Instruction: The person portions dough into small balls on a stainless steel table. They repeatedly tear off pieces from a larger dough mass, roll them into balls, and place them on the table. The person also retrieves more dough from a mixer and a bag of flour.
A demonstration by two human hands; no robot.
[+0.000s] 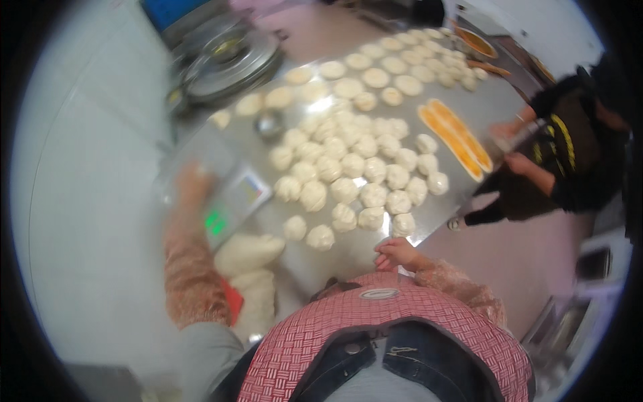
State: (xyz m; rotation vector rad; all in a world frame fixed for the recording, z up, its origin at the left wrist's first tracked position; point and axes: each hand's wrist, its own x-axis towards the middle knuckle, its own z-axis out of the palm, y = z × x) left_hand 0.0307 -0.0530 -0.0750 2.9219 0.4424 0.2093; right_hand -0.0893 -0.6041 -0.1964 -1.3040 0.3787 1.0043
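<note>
My left hand (195, 183), blurred, is over the pan of a digital scale (236, 201) with a green lit display; whether it holds dough cannot be told. Near the table's front edge is my right hand (397, 254), its fingers partly curled, just below the nearest dough balls (403, 224). Many round dough balls lie bunched in the middle of the metal table (306, 261). A large lump of dough (248, 254) sits beside the scale, and another dough mass (253, 299) lies closer to me, next to a red object (232, 300).
Flattened dough rounds (376, 78) cover the far side. A metal bowl (269, 123) stands behind the balls. Two long dough strips with orange topping (454, 138) lie at the right, before a co-worker (562, 145). Round metal equipment (228, 60) stands at the back left, beside a wall.
</note>
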